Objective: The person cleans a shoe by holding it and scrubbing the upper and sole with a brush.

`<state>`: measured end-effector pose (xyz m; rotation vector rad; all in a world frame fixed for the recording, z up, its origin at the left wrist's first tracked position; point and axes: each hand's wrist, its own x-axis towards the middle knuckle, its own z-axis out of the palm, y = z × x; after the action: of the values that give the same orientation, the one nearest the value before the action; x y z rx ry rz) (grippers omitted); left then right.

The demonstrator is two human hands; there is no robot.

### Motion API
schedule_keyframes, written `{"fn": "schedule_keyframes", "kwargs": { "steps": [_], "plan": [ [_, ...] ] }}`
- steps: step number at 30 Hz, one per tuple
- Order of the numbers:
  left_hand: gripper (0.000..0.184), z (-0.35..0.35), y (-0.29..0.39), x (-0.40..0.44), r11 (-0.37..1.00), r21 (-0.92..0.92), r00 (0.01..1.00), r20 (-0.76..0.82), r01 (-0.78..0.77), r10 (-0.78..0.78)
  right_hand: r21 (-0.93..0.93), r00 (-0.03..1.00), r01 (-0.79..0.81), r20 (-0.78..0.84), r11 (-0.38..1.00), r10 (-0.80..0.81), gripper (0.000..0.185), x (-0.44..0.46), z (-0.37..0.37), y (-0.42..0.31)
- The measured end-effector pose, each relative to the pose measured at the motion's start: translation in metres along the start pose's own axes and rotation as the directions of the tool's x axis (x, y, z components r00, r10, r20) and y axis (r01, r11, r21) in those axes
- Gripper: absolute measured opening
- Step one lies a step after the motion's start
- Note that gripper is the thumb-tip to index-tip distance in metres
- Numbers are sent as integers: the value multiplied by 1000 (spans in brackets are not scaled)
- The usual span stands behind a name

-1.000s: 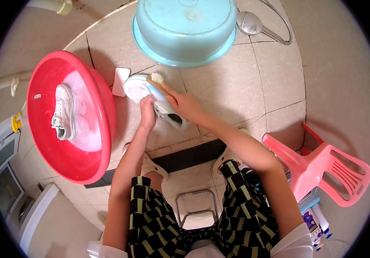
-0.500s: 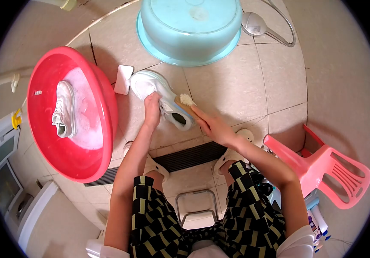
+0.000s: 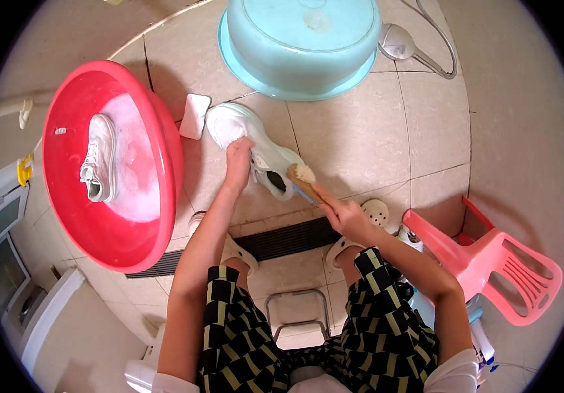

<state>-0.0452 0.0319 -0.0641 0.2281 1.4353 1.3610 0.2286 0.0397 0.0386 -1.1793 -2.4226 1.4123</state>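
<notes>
A wet white shoe (image 3: pixel 265 147) lies on its side on the tiled floor. My left hand (image 3: pixel 238 160) is closed on the shoe's upper, near its laces. My right hand (image 3: pixel 346 217) grips the handle of a wooden brush (image 3: pixel 300 178), whose head is by the heel end of the shoe. Pale bristles show on top of the brush and blue ones below. To the left, a second white shoe (image 3: pixel 100 157) rests in a red basin (image 3: pixel 101 242) with foamy water.
An upturned light blue tub (image 3: pixel 301 59) stands ahead, with a shower head (image 3: pixel 398 43) to its right. A white block (image 3: pixel 195 116) lies beside the shoe toe. A pink plastic chair (image 3: pixel 478 255) is at the right. A dark drain grate (image 3: pixel 288 238) crosses the floor near my feet.
My right hand has drawn the brush from the shoe's toe area along its side to the heel, toward the lower right. My left hand keeps its hold on the shoe. The view has shifted slightly.
</notes>
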Motion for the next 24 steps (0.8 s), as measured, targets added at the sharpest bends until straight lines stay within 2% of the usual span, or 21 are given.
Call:
{"fn": "schedule_keyframes", "kwargs": {
  "steps": [2,5,12,18,20,24],
  "plan": [
    [20,0,1,0,1000,22,1000,0,5,-5,2,986,-109,127,994,107,53,16,4,-4],
    [20,1,4,-2,997,73,1000,19,-2,0,-102,971,-141,180,985,157,53,30,13,0],
    [21,-1,3,0,997,73,999,28,-33,31,-84,983,-125,123,989,135,53,74,20,-17],
    [20,6,8,-2,999,47,1000,0,4,-4,41,981,-152,129,988,145,50,111,13,-30],
    [20,1,2,3,999,52,1000,13,5,-6,99,999,-47,7,994,47,46,124,21,-24],
    [19,-4,-2,8,1000,10,1000,23,0,0,104,996,-90,15,991,89,44,144,27,-21]
  ]
}}
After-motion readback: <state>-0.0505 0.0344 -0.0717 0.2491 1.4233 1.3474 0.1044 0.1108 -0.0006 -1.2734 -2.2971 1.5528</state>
